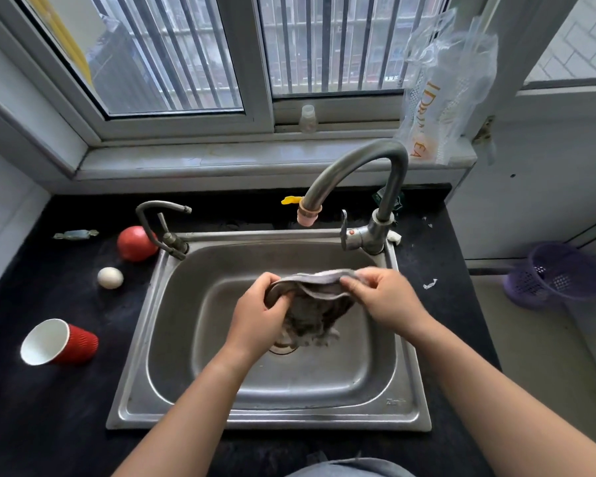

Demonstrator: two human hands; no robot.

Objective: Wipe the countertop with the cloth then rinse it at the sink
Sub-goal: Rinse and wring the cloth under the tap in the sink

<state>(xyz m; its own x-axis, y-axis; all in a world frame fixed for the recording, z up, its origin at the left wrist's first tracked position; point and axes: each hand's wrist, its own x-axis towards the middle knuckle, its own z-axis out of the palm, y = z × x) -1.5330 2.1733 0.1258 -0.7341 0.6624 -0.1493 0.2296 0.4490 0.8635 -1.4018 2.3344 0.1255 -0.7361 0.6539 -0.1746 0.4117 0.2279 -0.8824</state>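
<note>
A grey cloth (319, 297) hangs bunched over the middle of the steel sink (172, 373), above the drain. My left hand (258, 315) grips its left end and my right hand (382, 297) pinches its right end, stretching the top edge between them. The tall curved tap (362, 166) ends in a pink nozzle (308, 215) just behind the cloth; no water stream is visible. The black countertop (49, 407) surrounds the sink.
Left of the sink lie a tipped red paper cup (61, 342), a white egg (110, 277), a red tomato (135, 243) and a small second tap (162, 225). A purple basket (554, 275) lies on the floor at right. A plastic bag (444, 91) stands on the windowsill.
</note>
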